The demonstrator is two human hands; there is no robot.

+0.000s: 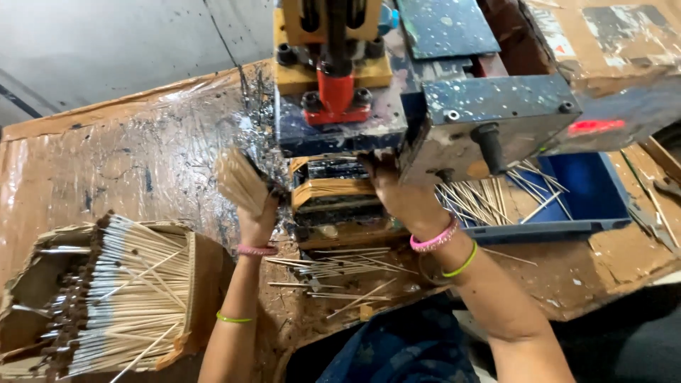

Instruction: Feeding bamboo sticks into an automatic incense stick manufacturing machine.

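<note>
My left hand grips a thick bundle of thin wooden sticks, held upright just left of the machine's feed tray. My right hand reaches into the tray's right side, under the paint-spattered machine head; its fingers are closed near the sticks lying in the tray, and what they hold is hidden. A red and yellow press part stands above the tray. Loose sticks lie on the bench between my forearms.
A cardboard box at the lower left holds many dark-tipped sticks. A blue bin with scattered sticks sits to the right under the machine. The bench is covered with stained brown cardboard and plastic film.
</note>
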